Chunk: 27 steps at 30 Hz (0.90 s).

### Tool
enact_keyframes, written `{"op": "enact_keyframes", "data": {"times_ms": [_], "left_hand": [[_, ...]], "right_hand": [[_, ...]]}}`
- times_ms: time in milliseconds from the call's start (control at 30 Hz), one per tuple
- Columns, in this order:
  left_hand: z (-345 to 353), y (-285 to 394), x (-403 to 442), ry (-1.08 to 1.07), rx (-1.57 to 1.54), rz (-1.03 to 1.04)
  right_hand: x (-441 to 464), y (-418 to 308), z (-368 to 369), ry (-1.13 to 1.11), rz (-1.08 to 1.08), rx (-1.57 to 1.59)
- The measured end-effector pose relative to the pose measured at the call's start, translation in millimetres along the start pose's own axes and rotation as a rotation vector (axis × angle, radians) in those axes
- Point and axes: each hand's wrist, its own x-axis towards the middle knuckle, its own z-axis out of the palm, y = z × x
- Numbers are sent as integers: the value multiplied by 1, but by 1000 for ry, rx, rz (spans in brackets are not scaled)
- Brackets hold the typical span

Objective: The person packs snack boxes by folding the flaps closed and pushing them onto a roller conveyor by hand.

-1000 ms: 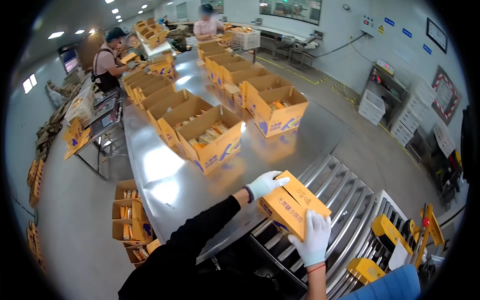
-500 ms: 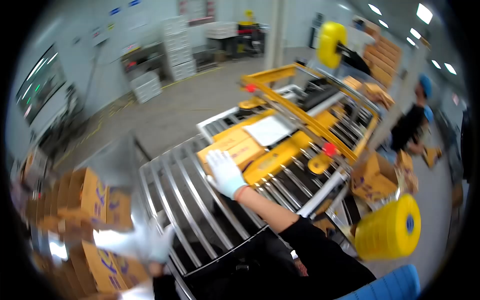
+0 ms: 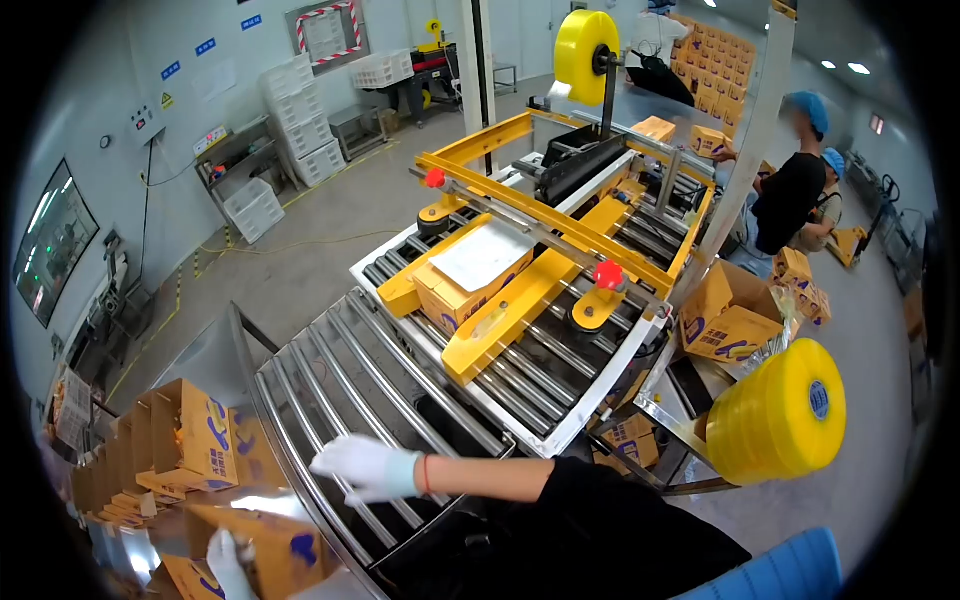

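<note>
My right hand (image 3: 368,468), in a white glove, hovers over the curved roller conveyor (image 3: 365,385) with fingers stretched to the left, holding nothing. At the lower left, my left hand (image 3: 230,562), also gloved, is at an open cardboard carton (image 3: 275,552) and appears to grip its wall; its fingertips are partly hidden. Another carton (image 3: 450,300) with a white sheet (image 3: 482,255) on top sits between the yellow side guides of the taping machine (image 3: 510,325), apart from my hands.
More open cartons (image 3: 190,435) line the metal table at left. A large yellow tape roll (image 3: 775,415) stands at right; another tape roll (image 3: 583,57) is mounted above the machine. Two people in blue caps (image 3: 795,190) are at the right. An open box (image 3: 735,315) lies beside the machine.
The carton with the sheet has moved away between the guides, and my right hand has left it, drawing back over the rollers. My left hand has moved down-left to an open carton. The view has shifted.
</note>
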Motion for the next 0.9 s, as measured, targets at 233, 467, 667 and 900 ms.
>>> {"op": "enact_keyframes", "data": {"times_ms": [233,467,667,900], "left_hand": [[71,52,14,-73,102,114],[147,46,96,141,683,600],[137,-10,97,-160,-549,-78],[297,46,120,107,-522,133]], "right_hand": [[25,19,43,-58,-243,-202],[62,10,-19,-93,-30,-263],[49,-30,-5,25,102,-426],[8,38,-58,-6,323,-783]]}}
